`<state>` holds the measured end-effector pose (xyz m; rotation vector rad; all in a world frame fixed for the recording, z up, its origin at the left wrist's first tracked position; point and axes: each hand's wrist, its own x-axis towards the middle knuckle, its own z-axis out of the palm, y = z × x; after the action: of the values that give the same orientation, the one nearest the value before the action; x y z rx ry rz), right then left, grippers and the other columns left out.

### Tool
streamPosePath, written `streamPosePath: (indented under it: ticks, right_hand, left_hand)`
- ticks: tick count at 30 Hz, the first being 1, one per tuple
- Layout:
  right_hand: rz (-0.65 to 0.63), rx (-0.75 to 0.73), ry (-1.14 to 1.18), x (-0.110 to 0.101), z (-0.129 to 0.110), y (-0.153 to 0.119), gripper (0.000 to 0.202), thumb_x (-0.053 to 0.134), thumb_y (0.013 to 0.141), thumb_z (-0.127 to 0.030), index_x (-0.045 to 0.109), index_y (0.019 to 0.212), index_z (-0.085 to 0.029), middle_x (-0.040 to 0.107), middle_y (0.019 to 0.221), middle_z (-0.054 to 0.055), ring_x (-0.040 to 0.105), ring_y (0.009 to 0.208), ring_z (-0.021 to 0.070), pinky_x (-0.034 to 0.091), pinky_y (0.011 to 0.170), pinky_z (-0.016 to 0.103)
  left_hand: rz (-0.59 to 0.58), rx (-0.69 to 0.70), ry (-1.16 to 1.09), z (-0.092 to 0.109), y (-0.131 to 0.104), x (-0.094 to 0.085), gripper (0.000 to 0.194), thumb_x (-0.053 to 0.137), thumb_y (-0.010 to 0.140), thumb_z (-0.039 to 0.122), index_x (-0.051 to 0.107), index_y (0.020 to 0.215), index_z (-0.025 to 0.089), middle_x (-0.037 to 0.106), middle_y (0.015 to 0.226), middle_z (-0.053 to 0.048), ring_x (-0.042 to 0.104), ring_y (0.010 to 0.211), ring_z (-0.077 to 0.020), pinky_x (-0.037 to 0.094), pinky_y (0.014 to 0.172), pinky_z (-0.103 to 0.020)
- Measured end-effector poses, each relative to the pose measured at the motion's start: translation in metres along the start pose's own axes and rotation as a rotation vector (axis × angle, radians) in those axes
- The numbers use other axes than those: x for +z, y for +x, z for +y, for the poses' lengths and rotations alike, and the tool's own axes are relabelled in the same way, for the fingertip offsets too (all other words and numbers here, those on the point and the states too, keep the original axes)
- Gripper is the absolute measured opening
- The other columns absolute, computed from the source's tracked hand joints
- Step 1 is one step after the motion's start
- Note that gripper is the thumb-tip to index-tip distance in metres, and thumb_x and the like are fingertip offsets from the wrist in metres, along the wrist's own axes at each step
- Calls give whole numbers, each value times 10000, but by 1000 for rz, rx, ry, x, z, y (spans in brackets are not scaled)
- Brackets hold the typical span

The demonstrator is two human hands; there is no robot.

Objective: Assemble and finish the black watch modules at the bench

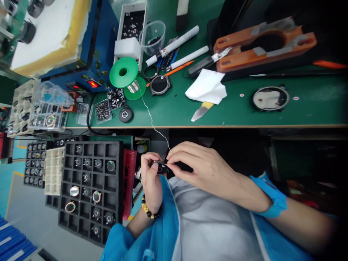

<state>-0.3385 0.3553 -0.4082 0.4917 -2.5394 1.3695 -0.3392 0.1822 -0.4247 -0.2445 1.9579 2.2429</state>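
Observation:
My left hand (151,177) is closed around a small dark round watch case (162,167), held up in front of my body below the bench edge. My right hand (202,168) is pinched, with its thumb and fingertips at the right side of the case. A thin silvery solder wire (154,128) runs down to these fingers from a green spool (123,71) on the bench. Whatever lies right at the fingertips is too small to make out. Fingers hide much of the case.
A black compartment tray (104,186) with several watch cases stands to my left. On the green bench are a blue box with a red display (102,47), pens (179,41), an orange fixture (266,43), a white cloth (206,86), a blade (201,111) and another watch case (271,98).

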Motion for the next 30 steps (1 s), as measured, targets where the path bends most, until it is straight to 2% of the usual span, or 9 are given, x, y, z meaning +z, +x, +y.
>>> streamPosePath:
  ticks: [3,15,30]
  right_hand:
    - [-15,3,-12,0,0,0,113,594,990,-132,683,941,-181,764,1000,54,725,922,200,603,754,321]
    - [-73,-21,-47,-7,3,-1,131,574,1015,-173,692,959,-193,768,1008,55,729,922,197,622,744,313]
    - [-72,-21,-30,-6,6,-2,124,590,1007,-164,699,952,-188,768,1020,57,733,923,196,627,754,309]
  left_hand:
    - [-14,27,23,-2,0,-2,74,566,948,218,639,939,226,569,956,-25,548,921,-168,479,844,-245]
    - [-58,71,177,-4,1,-6,98,534,985,230,632,973,222,569,981,-32,542,921,-190,438,848,-287]
    - [-82,66,195,-3,1,-6,107,513,999,212,616,980,234,564,980,-24,533,913,-184,431,843,-287]
